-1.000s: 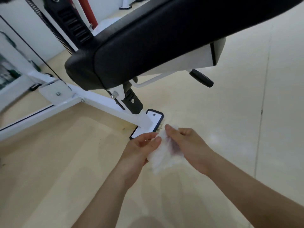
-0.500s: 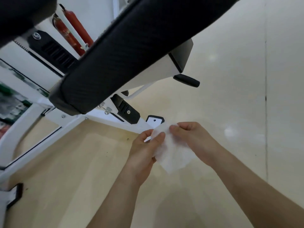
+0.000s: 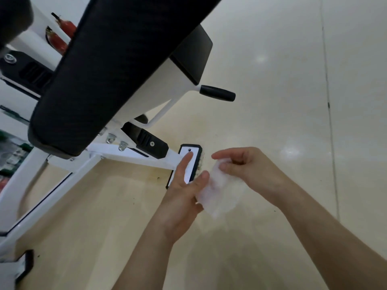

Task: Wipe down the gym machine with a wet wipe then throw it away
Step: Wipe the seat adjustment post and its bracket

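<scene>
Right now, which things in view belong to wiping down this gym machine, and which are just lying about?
For the job:
wet wipe, pinched by the right hand
left hand, fingers straight, beside the wipe
the machine's black pad, white frame and black handle

Just there:
red fire extinguishers behind the machine
floor

Open floor [image 3: 282, 101] lies right of the bench. The black pad [image 3: 117, 65], white frame [image 3: 129, 153] and handle [image 3: 216, 93] obstruct the left.
</scene>
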A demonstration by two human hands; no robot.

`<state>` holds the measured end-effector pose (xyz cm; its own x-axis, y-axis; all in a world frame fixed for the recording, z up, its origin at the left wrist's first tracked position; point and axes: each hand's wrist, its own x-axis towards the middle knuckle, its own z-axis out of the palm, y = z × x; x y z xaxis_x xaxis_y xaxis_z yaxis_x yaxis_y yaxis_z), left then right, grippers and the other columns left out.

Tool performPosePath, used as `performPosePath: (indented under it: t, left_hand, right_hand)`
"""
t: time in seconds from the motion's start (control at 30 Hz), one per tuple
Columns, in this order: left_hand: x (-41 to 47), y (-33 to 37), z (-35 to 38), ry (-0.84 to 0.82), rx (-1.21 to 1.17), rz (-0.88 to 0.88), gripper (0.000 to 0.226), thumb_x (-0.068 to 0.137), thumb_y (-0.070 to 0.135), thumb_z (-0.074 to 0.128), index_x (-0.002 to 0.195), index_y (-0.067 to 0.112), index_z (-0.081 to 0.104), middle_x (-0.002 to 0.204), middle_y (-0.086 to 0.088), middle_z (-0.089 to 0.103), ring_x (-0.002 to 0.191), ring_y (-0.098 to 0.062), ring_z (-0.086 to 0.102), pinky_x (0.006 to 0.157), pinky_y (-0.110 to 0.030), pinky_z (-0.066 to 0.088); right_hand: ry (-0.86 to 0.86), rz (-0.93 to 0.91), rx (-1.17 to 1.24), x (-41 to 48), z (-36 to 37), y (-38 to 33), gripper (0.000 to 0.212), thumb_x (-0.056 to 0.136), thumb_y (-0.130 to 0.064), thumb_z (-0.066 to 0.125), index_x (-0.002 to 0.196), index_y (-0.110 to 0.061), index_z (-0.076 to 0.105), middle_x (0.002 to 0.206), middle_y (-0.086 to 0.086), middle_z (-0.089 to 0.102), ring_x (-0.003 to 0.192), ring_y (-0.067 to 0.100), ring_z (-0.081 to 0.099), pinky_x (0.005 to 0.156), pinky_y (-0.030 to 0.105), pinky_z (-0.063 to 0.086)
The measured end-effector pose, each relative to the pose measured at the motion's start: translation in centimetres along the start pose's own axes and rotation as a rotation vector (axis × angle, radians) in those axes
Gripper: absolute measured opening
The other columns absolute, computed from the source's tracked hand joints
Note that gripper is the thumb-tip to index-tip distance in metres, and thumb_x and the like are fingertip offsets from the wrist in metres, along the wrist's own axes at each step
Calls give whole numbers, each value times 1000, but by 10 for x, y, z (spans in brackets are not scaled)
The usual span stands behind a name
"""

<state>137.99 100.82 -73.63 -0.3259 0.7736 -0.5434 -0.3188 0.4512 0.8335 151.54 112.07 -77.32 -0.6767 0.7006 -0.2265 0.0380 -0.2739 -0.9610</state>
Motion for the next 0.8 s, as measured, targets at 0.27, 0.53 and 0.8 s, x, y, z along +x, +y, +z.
performPosePath:
  t: [0.27,0.53,0.8]
  left_hand:
    - [11,13,4,317,738,307,14,78,17,79,78,30,73,70,13,72,65,-1,65,63,-14,49]
    - [9,26,10,238,291,201,27,89,35,68,88,8,71,89,-8,70,80,-22,62,75,-34,46]
    - [26,39,44,369,344,400,3,92,16,65,89,15,66,64,10,65,58,-6,56,56,-20,48]
  right_hand:
    - [127,-207,-822,4,-8,8,9,87,-29,70,94,-27,73,90,-11,58,85,9,57,75,24,44]
    - [-41,136,623,1,-7,8,17,94,-16,60,100,-2,66,93,11,69,82,22,65,76,33,53]
    - [556,-164,206,21,-13,-26,6,91,-17,66,89,-20,61,68,-3,61,53,6,53,48,18,41]
